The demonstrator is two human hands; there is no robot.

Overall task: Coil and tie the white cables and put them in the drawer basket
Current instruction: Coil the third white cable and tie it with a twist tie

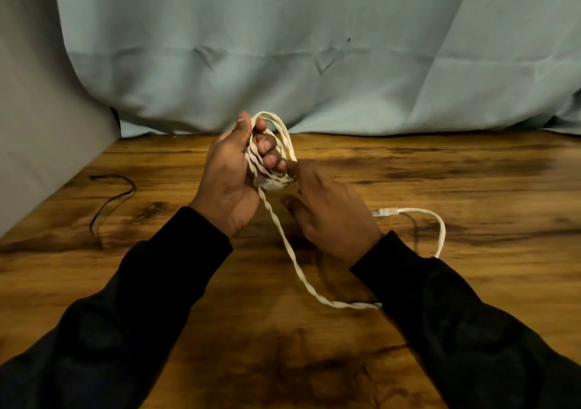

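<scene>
The left hand point(231, 172) is curling its fingers round the loops of the white cable point(276, 144) above the surface point(471, 172); the right hand point(330, 210) is maybe pinching a strand; it should wind the loose tail point(295, 267) snugly.

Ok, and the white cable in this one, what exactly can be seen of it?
The white cable looks flat and twisted along its length. Several loops are gathered in the grip of the left hand, fingers curled through them, held above the wooden table. The right hand touches the coil's lower edge. A loose tail drops from the coil, runs under the right sleeve and curves back to a clear plug lying on the table.
</scene>
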